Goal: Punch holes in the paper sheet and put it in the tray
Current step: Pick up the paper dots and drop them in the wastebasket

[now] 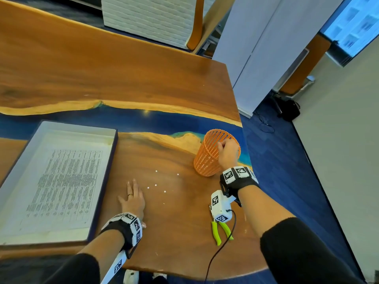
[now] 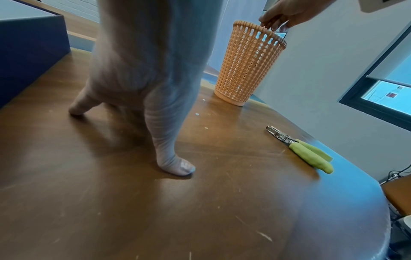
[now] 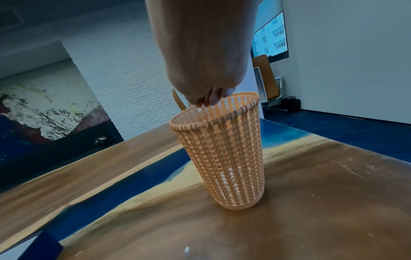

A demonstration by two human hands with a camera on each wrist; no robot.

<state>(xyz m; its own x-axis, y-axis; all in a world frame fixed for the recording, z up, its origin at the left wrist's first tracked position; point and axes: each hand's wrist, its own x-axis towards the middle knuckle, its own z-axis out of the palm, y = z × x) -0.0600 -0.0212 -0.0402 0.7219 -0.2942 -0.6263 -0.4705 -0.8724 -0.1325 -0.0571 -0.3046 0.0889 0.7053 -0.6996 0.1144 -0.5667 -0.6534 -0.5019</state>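
A printed paper sheet (image 1: 61, 187) lies flat inside the shallow tray (image 1: 106, 173) at the left of the table. The green-handled hole punch (image 1: 220, 230) lies on the wood near the front edge, also in the left wrist view (image 2: 304, 151). My left hand (image 1: 132, 197) rests flat on the table beside the tray, fingers straight. My right hand (image 1: 226, 150) pinches the rim of an orange mesh basket (image 1: 213, 154), which stands slightly tilted near the right edge. The right wrist view shows my fingertips (image 3: 209, 100) on the basket (image 3: 222, 153) rim.
Several small white paper dots (image 1: 155, 185) lie scattered on the wood between my hands. The table's right edge runs just past the basket, above blue carpet (image 1: 287, 160). A wooden chair (image 1: 196, 23) stands beyond the far side.
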